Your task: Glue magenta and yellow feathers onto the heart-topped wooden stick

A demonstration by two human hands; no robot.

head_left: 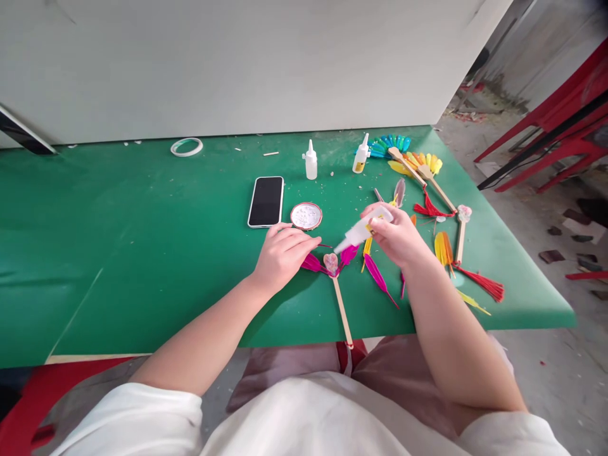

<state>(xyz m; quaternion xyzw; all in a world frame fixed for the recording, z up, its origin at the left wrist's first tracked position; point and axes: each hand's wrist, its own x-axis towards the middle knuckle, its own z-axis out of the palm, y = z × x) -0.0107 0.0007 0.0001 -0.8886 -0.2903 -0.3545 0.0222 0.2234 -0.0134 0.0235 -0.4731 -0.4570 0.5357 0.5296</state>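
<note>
A smooth green-covered table [142, 247] fronts a white panel [237, 63], red plastic seats [579, 85] off beyond the right hand [398, 235]. That hand clamps a white plastic squeeze bottle [357, 233], nozzle angled toward a wooden-handled, magenta-feathered fan [338, 294] just right of the left hand [286, 253], whose fingers lie close together; whether they pinch anything cannot be told. Beyond them, a round, red-rimmed white dish [306, 227] holds small pale bits.

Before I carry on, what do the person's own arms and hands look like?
The left hand and right hand are ungloved. The left forearm and right forearm are bare. The left sleeve and right sleeve are plain white, loose and short, with no visible markings.
</note>
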